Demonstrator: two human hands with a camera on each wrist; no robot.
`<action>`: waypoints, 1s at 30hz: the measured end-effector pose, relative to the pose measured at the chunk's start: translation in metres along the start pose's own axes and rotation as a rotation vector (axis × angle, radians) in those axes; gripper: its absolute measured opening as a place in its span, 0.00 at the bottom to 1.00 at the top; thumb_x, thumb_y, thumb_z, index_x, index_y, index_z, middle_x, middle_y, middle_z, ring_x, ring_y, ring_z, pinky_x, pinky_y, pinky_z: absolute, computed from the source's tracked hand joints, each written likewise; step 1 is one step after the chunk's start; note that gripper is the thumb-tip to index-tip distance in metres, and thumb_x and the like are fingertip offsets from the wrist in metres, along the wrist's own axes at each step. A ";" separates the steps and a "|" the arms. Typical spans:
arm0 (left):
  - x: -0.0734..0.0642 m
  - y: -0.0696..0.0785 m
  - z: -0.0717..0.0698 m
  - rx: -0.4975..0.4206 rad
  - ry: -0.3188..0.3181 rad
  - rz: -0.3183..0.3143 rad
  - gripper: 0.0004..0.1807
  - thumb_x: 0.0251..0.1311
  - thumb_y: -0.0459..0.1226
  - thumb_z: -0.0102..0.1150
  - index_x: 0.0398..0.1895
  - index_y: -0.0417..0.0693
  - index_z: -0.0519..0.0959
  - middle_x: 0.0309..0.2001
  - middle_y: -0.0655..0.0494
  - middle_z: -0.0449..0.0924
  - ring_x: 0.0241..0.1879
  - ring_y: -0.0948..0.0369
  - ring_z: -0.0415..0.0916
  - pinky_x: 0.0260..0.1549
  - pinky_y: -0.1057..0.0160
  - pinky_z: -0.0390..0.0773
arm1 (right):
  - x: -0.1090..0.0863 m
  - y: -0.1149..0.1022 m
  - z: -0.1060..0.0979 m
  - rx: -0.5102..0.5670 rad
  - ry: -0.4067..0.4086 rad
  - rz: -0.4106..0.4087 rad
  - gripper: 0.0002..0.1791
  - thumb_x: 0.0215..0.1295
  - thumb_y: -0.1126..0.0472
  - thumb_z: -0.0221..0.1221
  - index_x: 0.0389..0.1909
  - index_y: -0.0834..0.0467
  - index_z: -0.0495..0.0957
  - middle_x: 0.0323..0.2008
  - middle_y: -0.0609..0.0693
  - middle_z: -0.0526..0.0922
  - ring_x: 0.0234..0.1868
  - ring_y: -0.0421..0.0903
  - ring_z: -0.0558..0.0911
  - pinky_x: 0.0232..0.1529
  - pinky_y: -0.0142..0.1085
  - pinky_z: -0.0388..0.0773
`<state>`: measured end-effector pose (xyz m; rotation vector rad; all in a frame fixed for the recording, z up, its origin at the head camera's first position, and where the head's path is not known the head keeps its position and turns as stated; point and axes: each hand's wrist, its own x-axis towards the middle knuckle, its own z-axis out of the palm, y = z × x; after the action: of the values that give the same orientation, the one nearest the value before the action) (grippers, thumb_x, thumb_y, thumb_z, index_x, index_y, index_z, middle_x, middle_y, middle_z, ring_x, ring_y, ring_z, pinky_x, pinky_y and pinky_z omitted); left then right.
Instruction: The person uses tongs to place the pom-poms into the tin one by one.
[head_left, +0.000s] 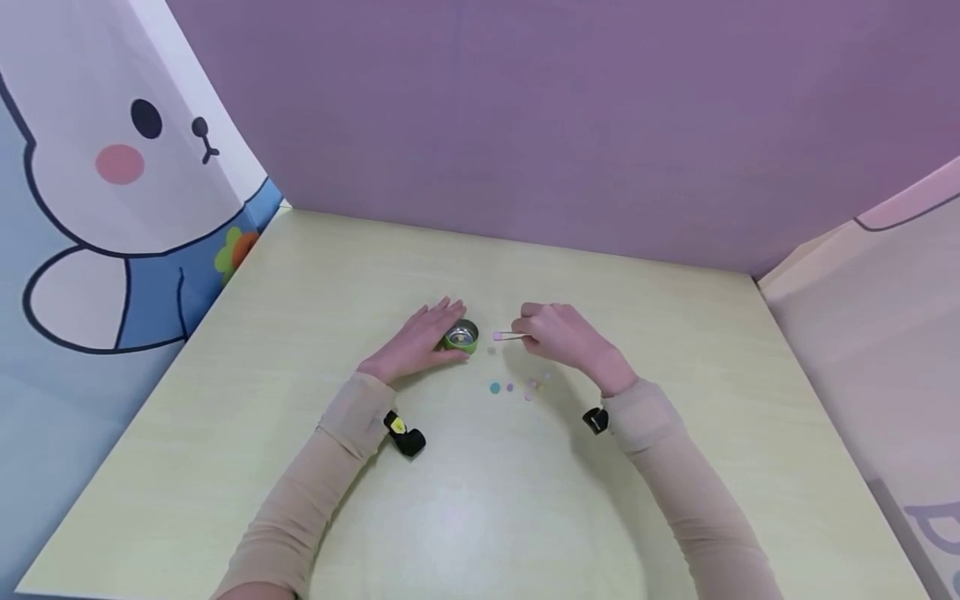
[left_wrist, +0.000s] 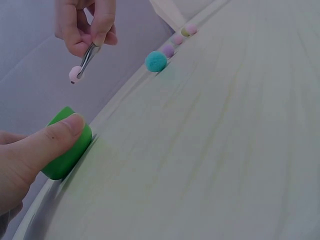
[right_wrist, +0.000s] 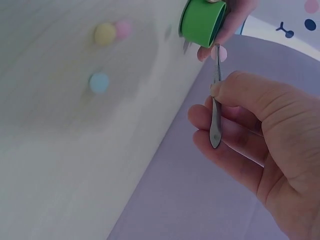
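Observation:
A small round green tin (head_left: 461,336) with a shiny metal inside stands on the table; something small and yellowish shows in it. My left hand (head_left: 422,340) holds the tin from its left side, with the thumb (left_wrist: 57,135) pressed against the green wall. The right hand (head_left: 561,335) pinches metal tweezers (right_wrist: 216,120) between thumb and fingers, above the table to the right of the tin. Between the tweezers' tips is a pale pink pompom (left_wrist: 75,74), held in the air near the tin and apart from it.
Several small pompoms lie on the table in front of the hands, among them a teal one (head_left: 495,388), a purple one (left_wrist: 168,50), a yellow one (right_wrist: 105,34) and a light blue one (right_wrist: 99,83). A purple panel (head_left: 525,125) rises along the table's back edge.

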<state>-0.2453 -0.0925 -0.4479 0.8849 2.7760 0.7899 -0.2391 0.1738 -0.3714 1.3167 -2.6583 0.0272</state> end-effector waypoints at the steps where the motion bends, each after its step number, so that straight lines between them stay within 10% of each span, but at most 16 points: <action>1: 0.000 0.000 0.000 -0.001 -0.002 -0.001 0.48 0.64 0.56 0.60 0.79 0.45 0.51 0.80 0.48 0.46 0.81 0.50 0.39 0.81 0.46 0.38 | 0.001 -0.001 0.000 0.001 -0.002 0.000 0.09 0.53 0.74 0.60 0.27 0.57 0.83 0.22 0.48 0.74 0.18 0.38 0.62 0.18 0.27 0.60; 30: -0.003 0.001 0.004 0.000 -0.012 -0.014 0.49 0.64 0.57 0.59 0.79 0.47 0.49 0.81 0.51 0.45 0.81 0.53 0.37 0.81 0.49 0.36 | 0.024 -0.015 0.003 0.028 -0.031 0.001 0.09 0.55 0.72 0.61 0.32 0.58 0.86 0.24 0.48 0.78 0.19 0.40 0.72 0.20 0.30 0.72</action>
<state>-0.2418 -0.0918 -0.4510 0.8667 2.7686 0.7799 -0.2417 0.1451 -0.3714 1.3351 -2.6934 0.0451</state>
